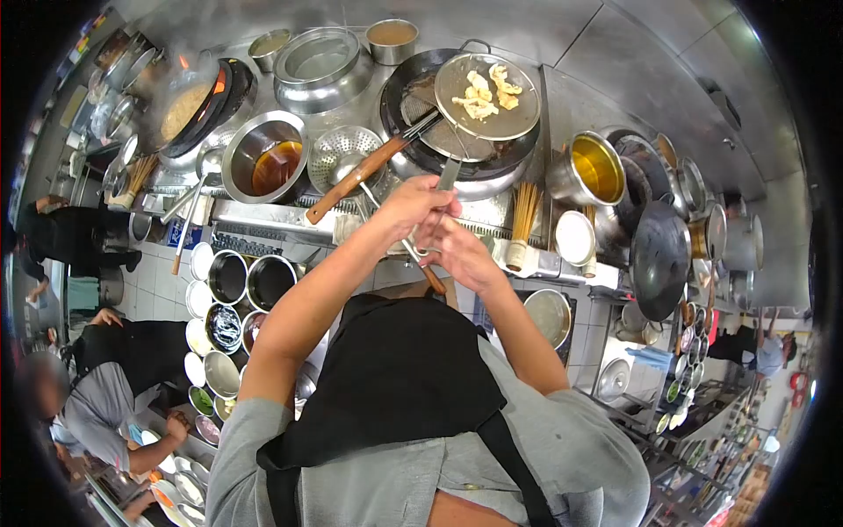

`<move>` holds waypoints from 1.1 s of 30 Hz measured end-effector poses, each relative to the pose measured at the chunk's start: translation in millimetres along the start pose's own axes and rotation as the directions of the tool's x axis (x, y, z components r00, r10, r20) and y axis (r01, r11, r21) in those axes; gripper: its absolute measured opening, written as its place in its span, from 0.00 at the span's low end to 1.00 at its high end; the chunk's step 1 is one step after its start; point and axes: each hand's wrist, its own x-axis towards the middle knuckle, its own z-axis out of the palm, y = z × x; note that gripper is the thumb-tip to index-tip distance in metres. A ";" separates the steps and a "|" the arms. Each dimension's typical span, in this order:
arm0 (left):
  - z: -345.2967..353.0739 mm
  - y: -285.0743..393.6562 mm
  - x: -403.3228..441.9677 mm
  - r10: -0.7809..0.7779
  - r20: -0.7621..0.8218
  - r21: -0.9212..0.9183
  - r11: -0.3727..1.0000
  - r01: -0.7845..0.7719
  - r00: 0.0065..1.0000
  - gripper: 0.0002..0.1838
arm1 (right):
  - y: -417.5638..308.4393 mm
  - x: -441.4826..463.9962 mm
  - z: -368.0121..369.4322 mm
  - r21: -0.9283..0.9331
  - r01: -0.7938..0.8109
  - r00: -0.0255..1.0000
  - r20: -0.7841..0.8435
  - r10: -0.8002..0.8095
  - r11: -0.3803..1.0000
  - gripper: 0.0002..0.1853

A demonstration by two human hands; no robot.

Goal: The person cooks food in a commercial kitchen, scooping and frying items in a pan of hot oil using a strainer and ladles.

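Observation:
My left hand [413,206] grips the metal handle [449,174] of a round mesh skimmer [487,127], held above the wok. Several pale golden fried pieces [476,98] lie on the mesh. Just below my left hand is my right hand [467,255], its thumb and fingers apart; any contact with the handle's end is hidden. Under the skimmer, a dark wok [399,92] sits on the stove. A second strainer with a wooden handle [364,174] rests slanting across the wok's edge. Left of my hands, a ladle's wooden grip [435,280] points toward me.
A steel pot of brown liquid [274,167] and a perforated ladle [338,145] stand left. Bamboo brushes [524,211] and a pot of yellow oil [597,171] are right. Steam rises from a wok [184,110]. A co-worker [110,400] leans over bowls at lower left.

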 end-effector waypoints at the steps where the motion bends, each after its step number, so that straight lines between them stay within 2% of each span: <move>1: -2.4 1.0 -6.9 0.051 -0.039 0.014 0.999 -0.051 0.998 0.10 | 12.3 -6.7 -19.9 0.034 -0.030 0.996 0.086 0.027 0.999 0.19; 2: -2.5 12.6 -19.5 0.007 -0.089 0.018 1.000 -0.006 0.996 0.11 | 40.9 -8.7 -49.8 -0.186 -0.118 0.986 -0.141 0.092 0.975 0.22; 3: -11.5 14.0 -23.0 0.008 -0.060 -0.002 1.000 -0.008 0.998 0.12 | 78.9 -5.4 -84.7 -0.601 -0.216 0.965 -0.250 0.075 0.769 0.25; 4: -18.9 14.7 -25.5 0.008 -0.031 -0.022 1.000 -0.009 0.999 0.12 | 117.5 -2.8 -119.0 -0.865 -0.317 0.940 -0.341 0.008 0.389 0.28; 5: -18.4 18.8 -30.9 0.018 -0.029 -0.023 1.000 -0.019 0.999 0.12 | 159.1 -4.3 -136.2 -0.933 -0.328 0.910 -0.355 -0.215 0.150 0.30; 6: -19.9 21.9 -35.0 0.015 -0.026 -0.024 1.000 -0.015 1.000 0.12 | 178.6 2.0 -138.5 -0.931 -0.332 0.908 -0.359 -0.215 0.151 0.30; 8: -25.1 28.5 -40.9 0.036 -0.042 -0.034 0.999 -0.037 0.998 0.10 | 194.9 12.8 -133.0 -0.878 -0.338 0.925 -0.375 -0.050 0.339 0.25; 10: -31.5 36.0 -46.3 0.043 -0.058 -0.005 0.999 -0.044 0.997 0.10 | 187.5 22.6 -135.1 -0.889 -0.364 0.925 -0.379 0.000 0.277 0.23; 11: -36.2 42.4 -47.9 0.052 -0.063 0.011 0.999 -0.051 0.997 0.11 | 164.8 14.4 -115.0 -0.886 -0.426 0.894 -0.443 -0.060 0.184 0.19; 13: -44.7 52.1 -53.8 0.072 -0.065 0.016 0.997 -0.071 0.995 0.12 | 162.9 -18.8 -126.3 -0.887 -0.416 0.860 -0.456 -0.229 0.201 0.17; 17: -57.9 66.9 -66.3 0.126 -0.089 0.007 0.992 -0.126 0.988 0.12 | 108.3 -107.5 -118.6 -0.795 -0.592 0.759 -0.605 -0.240 0.130 0.16; 19: -66.5 71.5 -76.1 0.137 -0.085 0.024 0.990 -0.136 0.987 0.12 | 98.6 -161.6 -123.4 -0.753 -0.641 0.700 -0.652 -0.290 0.145 0.13; 21: -75.5 70.9 -90.8 0.140 -0.160 0.005 0.990 -0.141 0.977 0.12 | 98.6 -215.7 -131.3 -0.670 -0.716 0.610 -0.737 -0.289 0.197 0.11; 22: -76.0 69.6 -101.2 0.155 -0.205 0.021 0.988 -0.154 0.966 0.15 | 97.0 -238.3 -127.5 -0.666 -0.712 0.587 -0.738 -0.333 0.220 0.10; 24: -85.6 63.2 -122.4 0.145 -0.214 -0.019 0.988 -0.152 0.966 0.14 | 90.0 -271.9 -114.4 -0.691 -0.674 0.549 -0.706 -0.447 0.261 0.09; 25: -90.1 57.9 -132.4 0.142 -0.225 -0.057 0.986 -0.159 0.964 0.12 | 68.7 -267.8 -86.6 -0.680 -0.710 0.548 -0.698 -0.462 0.184 0.09; 27: -96.8 43.1 -150.7 0.121 -0.327 -0.094 0.983 -0.160 0.937 0.11 | 58.8 -261.2 -78.4 -0.749 -0.601 0.554 -0.642 -0.530 0.279 0.08; 28: -99.1 35.7 -157.9 0.129 -0.368 -0.115 0.976 -0.183 0.921 0.11 | 55.1 -251.0 -79.2 -0.792 -0.537 0.601 -0.601 -0.526 0.292 0.08; 29: -105.1 29.1 -164.4 0.121 -0.370 -0.102 0.980 -0.170 0.921 0.14 | 36.4 -223.2 -55.1 -0.767 -0.500 0.628 -0.641 -0.441 0.402 0.08; 31: -102.4 17.5 -178.0 0.118 -0.423 -0.150 0.969 -0.198 0.898 0.11 | 23.0 -167.1 -33.7 -0.617 -0.428 0.688 -0.696 -0.205 0.660 0.11; 32: -104.3 12.8 -183.1 0.128 -0.422 -0.165 0.963 -0.215 0.897 0.10 | 12.6 -132.7 -11.3 -0.534 -0.334 0.761 -0.639 -0.112 0.777 0.14; 33: -109.7 4.9 -186.1 0.138 -0.447 -0.118 0.970 -0.212 0.884 0.10 | 9.5 -99.8 -1.9 -0.567 -0.255 0.830 -0.544 -0.124 0.784 0.15</move>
